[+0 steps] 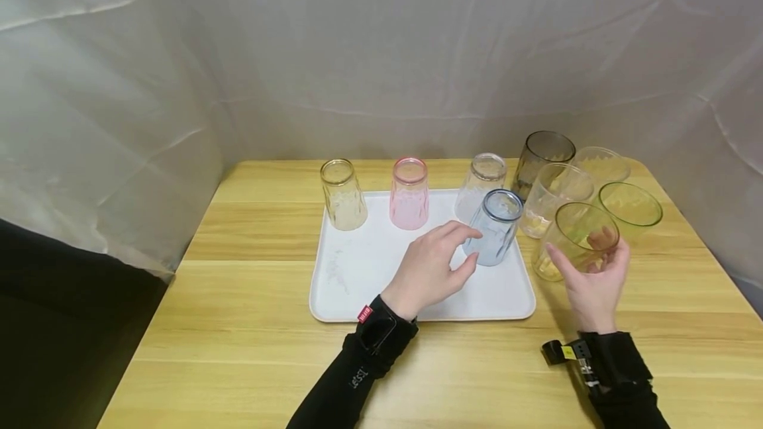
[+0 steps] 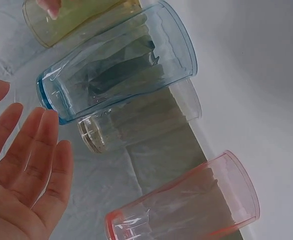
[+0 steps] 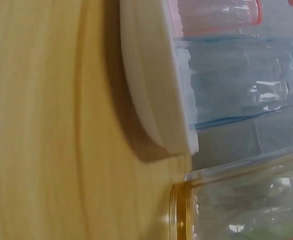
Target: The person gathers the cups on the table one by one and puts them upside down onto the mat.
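Note:
Four-sided white tray [image 1: 369, 283] carries several upside-down glasses. Among them, a blue glass [image 1: 492, 237] stands at its right side, mouth down. My left hand [image 1: 432, 263] is beside this blue glass, fingers loosely bent and apart from the thumb; nothing is in its grasp. In the left wrist view its fingertips [image 2: 49, 117] lie close to the blue glass's base. To the right of the tray, my right hand [image 1: 596, 280] holds a yellow glass [image 1: 572, 243], mouth up, between thumb and fingers. Whether that glass touches the table cannot be told.
Also mouth down are an amber glass [image 1: 344, 200], a pink glass [image 1: 409, 198] and a clear glass [image 1: 479, 184]. Behind the yellow glass stand upright a dark grey glass [image 1: 530, 167], clear glasses [image 1: 551, 200] and a green glass [image 1: 632, 207]. A pale cloth [image 1: 381, 71] hangs behind the wooden table [image 1: 238, 323].

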### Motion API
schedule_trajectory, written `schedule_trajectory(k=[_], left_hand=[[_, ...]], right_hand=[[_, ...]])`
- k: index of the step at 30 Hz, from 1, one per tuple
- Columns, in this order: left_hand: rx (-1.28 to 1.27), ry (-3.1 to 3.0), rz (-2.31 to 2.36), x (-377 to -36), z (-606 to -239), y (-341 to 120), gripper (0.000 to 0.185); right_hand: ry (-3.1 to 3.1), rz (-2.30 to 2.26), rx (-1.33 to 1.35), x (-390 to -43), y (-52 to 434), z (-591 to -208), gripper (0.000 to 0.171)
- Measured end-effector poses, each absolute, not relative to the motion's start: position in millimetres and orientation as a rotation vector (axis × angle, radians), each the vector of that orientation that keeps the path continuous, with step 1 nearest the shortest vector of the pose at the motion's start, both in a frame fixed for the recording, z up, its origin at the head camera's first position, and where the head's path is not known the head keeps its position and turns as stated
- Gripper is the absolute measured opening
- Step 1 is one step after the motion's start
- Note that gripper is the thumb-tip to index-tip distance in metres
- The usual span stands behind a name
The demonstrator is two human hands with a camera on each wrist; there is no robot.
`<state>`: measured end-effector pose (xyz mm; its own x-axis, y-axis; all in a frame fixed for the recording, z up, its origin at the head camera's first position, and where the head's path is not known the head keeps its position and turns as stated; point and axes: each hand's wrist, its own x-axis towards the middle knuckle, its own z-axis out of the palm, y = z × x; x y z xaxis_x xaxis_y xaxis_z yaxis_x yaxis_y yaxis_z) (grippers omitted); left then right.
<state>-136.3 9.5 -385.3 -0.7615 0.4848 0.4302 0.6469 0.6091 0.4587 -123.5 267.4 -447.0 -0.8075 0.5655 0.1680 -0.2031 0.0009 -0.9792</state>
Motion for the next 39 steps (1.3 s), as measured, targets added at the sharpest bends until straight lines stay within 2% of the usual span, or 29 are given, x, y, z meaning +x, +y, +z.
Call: schedule_trajectory(k=[8, 16, 19, 32, 39], left_hand=[[-0.923, -2.581, -0.882, -136.4, -386.2, 7.9, 0.026], [-0.936, -2.571, -0.873, -137.7, -387.8, 7.6, 0.026], [-0.941, -2.583, -0.859, -137.9, -387.6, 8.0, 0.026], [-0.98, -2.641, -0.8, -137.0, -387.7, 10.7, 0.027], [-1.033, -2.743, -0.741, -135.0, -390.9, 14.7, 0.029]], right_hand=[[-1.838, 1.933, -0.365, -115.2, 280.3, -443.5, 0.078], [-1.797, 2.158, 0.126, -101.7, 306.3, -446.6, 0.083], [-1.784, 2.201, 0.213, -100.1, 312.0, -449.5, 0.088], [-1.708, 2.136, 0.041, -115.5, 294.7, -445.3, 0.1], [-1.556, 2.168, 0.186, -120.3, 289.5, -449.4, 0.097]])
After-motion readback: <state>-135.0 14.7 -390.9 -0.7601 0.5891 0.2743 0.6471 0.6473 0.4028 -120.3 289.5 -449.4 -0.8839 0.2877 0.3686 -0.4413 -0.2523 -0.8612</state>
